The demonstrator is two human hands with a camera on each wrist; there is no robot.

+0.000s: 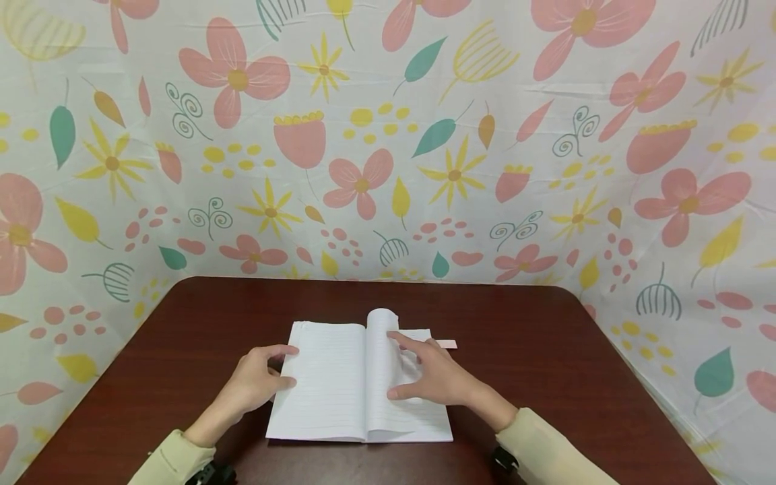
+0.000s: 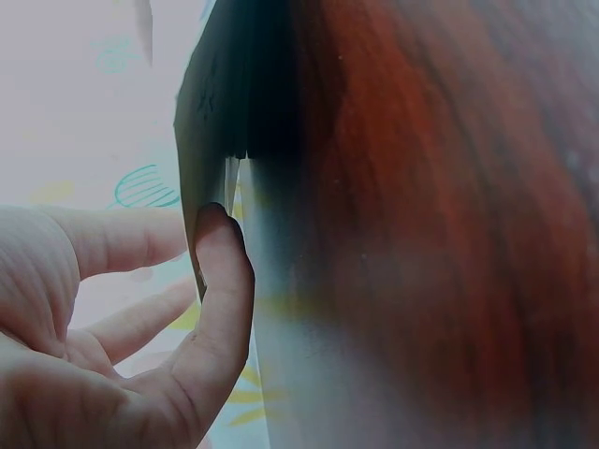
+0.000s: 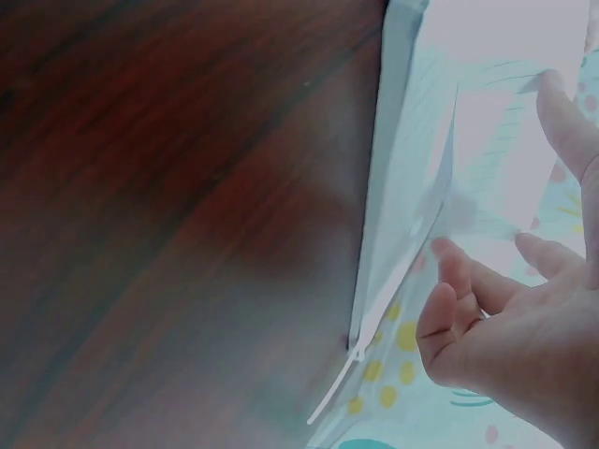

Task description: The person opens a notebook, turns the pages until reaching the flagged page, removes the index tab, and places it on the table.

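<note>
A lined notebook (image 1: 327,377) lies spread on the table. My left hand (image 1: 254,380) grips its left edge, the thumb and a finger showing at the page margin. In the left wrist view, one finger of that hand (image 2: 122,346) bends against the underside of the dark cover (image 2: 201,131). Near the middle, a page (image 1: 380,377) stands curled up beside the spine. The right hand (image 1: 439,374) touches this page with thumb and index finger spread well apart. In the right wrist view, other fingers of the right hand (image 3: 515,318) are bent near the page edge.
The brown table (image 1: 515,337) extends around the notebook. A pale pink strip (image 1: 446,344) sticks out past the notebook's right edge. Floral cloth (image 1: 364,168) hangs behind the table and along its sides.
</note>
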